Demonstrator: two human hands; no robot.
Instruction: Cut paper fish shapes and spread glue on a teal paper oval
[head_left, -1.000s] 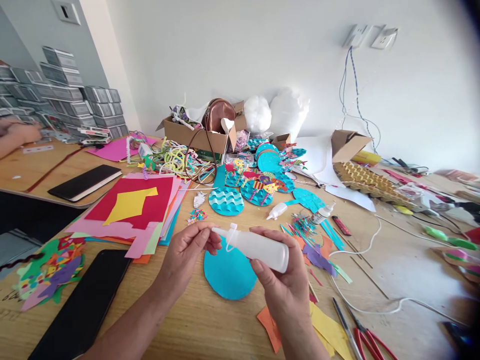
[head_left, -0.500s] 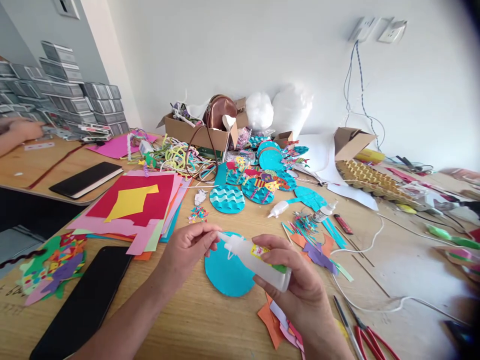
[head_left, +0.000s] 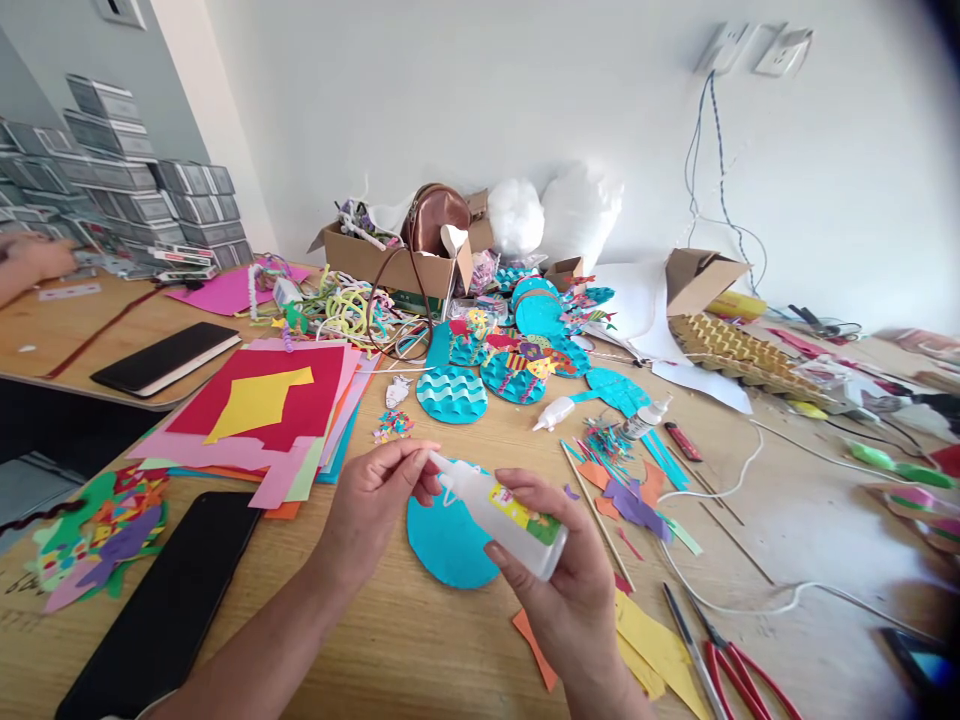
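My right hand [head_left: 564,585] is wrapped round a white glue bottle [head_left: 501,511] with a colourful label, held tilted with its nozzle pointing up and left. My left hand [head_left: 375,500] pinches the tip of that nozzle with thumb and fingertips. Both hands hover above a plain turquoise paper oval [head_left: 446,535] lying on the wooden table [head_left: 420,640].
A stack of coloured paper sheets [head_left: 262,415] lies left, a black phone [head_left: 161,610] at the near left, red-handled scissors [head_left: 724,665] at the near right. Decorated turquoise ovals [head_left: 487,375], a second glue bottle [head_left: 553,412], a cardboard box [head_left: 397,265] and another person's hand [head_left: 34,262] lie beyond.
The bottle has turned in my right hand, so its label now faces up. Both hands shifted slightly left and the left fingers stay on the nozzle tip.
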